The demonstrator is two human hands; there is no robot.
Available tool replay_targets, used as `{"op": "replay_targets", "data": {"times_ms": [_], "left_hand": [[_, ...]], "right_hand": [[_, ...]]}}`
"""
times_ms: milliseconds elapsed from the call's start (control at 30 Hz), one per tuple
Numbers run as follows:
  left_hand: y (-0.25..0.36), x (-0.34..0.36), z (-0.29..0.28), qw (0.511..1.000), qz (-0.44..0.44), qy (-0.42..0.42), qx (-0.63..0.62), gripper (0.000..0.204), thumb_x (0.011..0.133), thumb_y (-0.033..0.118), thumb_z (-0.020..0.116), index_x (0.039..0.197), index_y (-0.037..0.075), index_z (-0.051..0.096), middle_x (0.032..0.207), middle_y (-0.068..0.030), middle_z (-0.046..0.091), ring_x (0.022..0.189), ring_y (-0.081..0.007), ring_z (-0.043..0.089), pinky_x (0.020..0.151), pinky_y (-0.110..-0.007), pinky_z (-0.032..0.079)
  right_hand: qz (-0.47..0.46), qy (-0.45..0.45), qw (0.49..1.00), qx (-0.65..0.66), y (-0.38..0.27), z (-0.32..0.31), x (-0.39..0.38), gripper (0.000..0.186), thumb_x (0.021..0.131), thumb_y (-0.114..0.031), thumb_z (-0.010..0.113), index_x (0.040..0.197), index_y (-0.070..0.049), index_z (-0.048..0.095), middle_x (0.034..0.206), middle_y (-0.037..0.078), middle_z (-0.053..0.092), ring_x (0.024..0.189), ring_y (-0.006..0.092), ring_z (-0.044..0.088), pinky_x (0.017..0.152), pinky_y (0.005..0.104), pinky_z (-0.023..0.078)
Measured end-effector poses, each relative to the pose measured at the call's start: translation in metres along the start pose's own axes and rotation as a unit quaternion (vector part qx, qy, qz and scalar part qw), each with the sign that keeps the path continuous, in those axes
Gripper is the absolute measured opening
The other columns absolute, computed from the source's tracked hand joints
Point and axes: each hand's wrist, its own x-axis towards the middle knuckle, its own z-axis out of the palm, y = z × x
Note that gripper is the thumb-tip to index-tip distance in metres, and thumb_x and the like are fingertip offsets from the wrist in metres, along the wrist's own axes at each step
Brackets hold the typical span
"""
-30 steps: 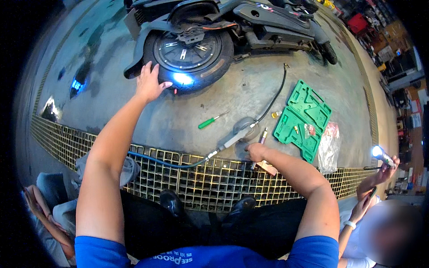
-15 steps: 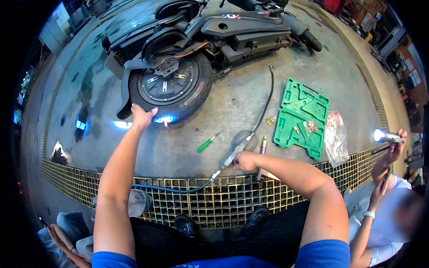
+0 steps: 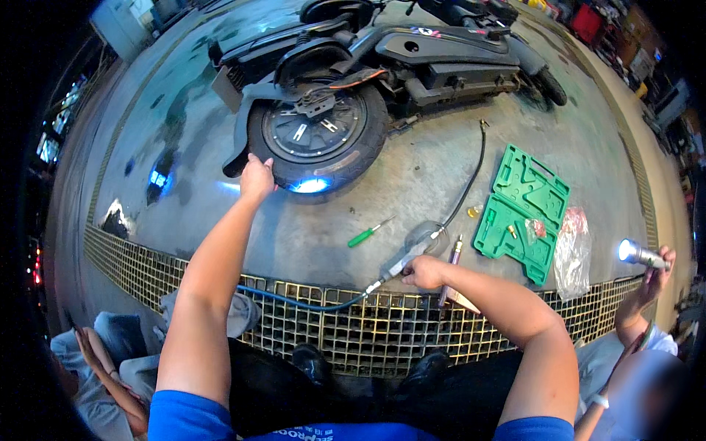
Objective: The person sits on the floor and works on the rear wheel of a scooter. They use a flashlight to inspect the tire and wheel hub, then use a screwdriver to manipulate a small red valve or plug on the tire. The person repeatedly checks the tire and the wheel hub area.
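Observation:
A black electric scooter (image 3: 448,48) lies on its side, its hub-motor wheel (image 3: 315,132) facing me. My left hand (image 3: 257,178) grips the lower left edge of its tyre (image 3: 346,165), close to the mudguard tip (image 3: 234,165); its fingertips are partly hidden. My right hand (image 3: 426,272) is closed around the grey handle of a tyre inflator (image 3: 397,266) on the floor. The inflator's round gauge (image 3: 423,237) shows beyond my fist. A black hose (image 3: 471,173) with a brass end runs from it toward the scooter, and a blue hose (image 3: 309,305) trails left.
A green-handled screwdriver (image 3: 362,237) lies between my hands. To the right are an open green tool case (image 3: 522,213), a clear plastic bag (image 3: 573,253) and a slim purple tool (image 3: 456,253). Another person's hand holds a lit flashlight (image 3: 640,254). A yellow floor grating (image 3: 338,334) crosses before my feet.
The view has shifted, moving the scene rightward. The wheel has turned, with its hub marks in new positions. My left hand remains at the tyre; my right still grasps the inflator.

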Motion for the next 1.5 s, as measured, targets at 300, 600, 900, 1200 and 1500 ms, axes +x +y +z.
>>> {"op": "replay_targets", "data": {"times_ms": [300,600,900,1200,1500], "left_hand": [[0.001,0.0,-0.001,1.0,0.013,0.02,0.012,0.073,0.09,0.033,0.061,0.141,-0.008,0.028,0.137,-0.0283,0.04,0.122,-0.043,0.047,0.1,-0.046,0.041],[0.016,-0.005,-0.026,0.989,-0.059,-0.115,0.068,0.099,0.079,0.052,0.07,0.15,0.006,0.017,0.156,-0.0165,0.014,0.143,-0.0373,0.018,0.109,-0.053,0.031],[0.046,-0.021,-0.03,0.98,-0.053,-0.175,0.085,0.12,0.07,0.064,0.072,0.151,0.003,0.009,0.158,-0.0198,0.002,0.146,-0.0351,0.007,0.112,-0.055,0.022],[0.033,-0.012,-0.022,0.984,-0.022,-0.162,0.071,0.116,0.073,0.059,0.073,0.15,0.001,0.009,0.158,-0.0217,0.0,0.146,-0.0368,0.009,0.112,-0.055,0.022],[0.032,-0.014,-0.022,0.984,-0.03,-0.161,0.074,0.12,0.07,0.065,0.072,0.15,0.001,0.009,0.157,-0.0236,0.002,0.144,-0.04,0.011,0.11,-0.058,0.026]], "right_hand": [[0.013,-0.02,1.0,-0.016,0.004,0.003,-0.006,0.04,0.083,-0.037,0.064,0.106,-0.004,0.068,0.101,0.021,0.067,0.095,0.0363,0.064,0.084,0.042,0.05],[0.04,-0.022,0.999,0.0,-0.006,0.002,-0.007,0.039,0.083,-0.035,0.065,0.103,-0.002,0.068,0.099,0.022,0.067,0.094,0.0363,0.064,0.084,0.0419,0.05],[0.019,-0.028,0.999,-0.035,0.002,0.009,0.001,0.04,0.083,-0.036,0.064,0.106,-0.004,0.067,0.101,0.021,0.067,0.095,0.0359,0.064,0.084,0.0415,0.05],[0.004,0.001,0.999,-0.033,0.007,0.011,0.002,0.04,0.083,-0.035,0.065,0.106,-0.002,0.067,0.099,0.022,0.067,0.092,0.0372,0.064,0.082,0.0416,0.05],[0.023,-0.031,0.999,0.011,0.004,0.011,-0.004,0.041,0.085,-0.033,0.066,0.109,0.0,0.065,0.087,0.017,0.07,0.08,0.0265,0.067,0.073,0.0368,0.052]]}}
